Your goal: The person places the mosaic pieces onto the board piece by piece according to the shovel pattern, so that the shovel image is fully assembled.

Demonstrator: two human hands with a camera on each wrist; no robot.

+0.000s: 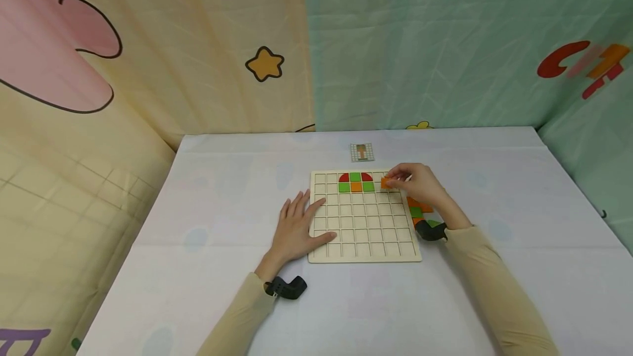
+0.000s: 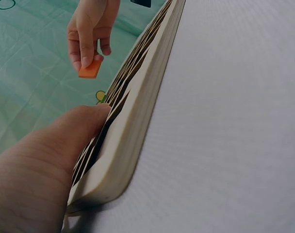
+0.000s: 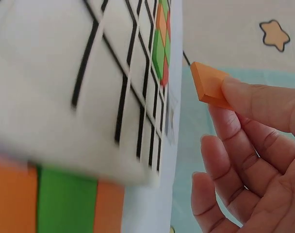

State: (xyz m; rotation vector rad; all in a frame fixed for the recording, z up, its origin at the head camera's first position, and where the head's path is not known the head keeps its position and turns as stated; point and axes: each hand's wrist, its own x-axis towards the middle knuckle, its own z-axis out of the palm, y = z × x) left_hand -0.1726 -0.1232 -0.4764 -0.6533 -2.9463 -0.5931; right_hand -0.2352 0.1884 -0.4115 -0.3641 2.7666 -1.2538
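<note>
A pale wooden grid board (image 1: 365, 223) lies on the table. My left hand (image 1: 296, 232) rests along its left side with fingers spread and the thumb over the grid. Between thumb and fingertips, my right hand (image 1: 420, 183) pinches an orange square tile (image 3: 211, 86), held above the board's upper right corner. Set in the upper rows are a green tile (image 1: 355, 177) between two red rounded tiles (image 1: 366, 177). Directly below them, an orange tile (image 1: 356, 187) has a green tile (image 1: 344, 187) on either side.
Loose orange and green tiles (image 1: 416, 211) lie at the board's right side, partly under my right wrist. Behind the board is a small pattern card (image 1: 362, 152) with a grid picture. Printed curtains (image 1: 222, 43) hang behind the white-covered table (image 1: 222, 196).
</note>
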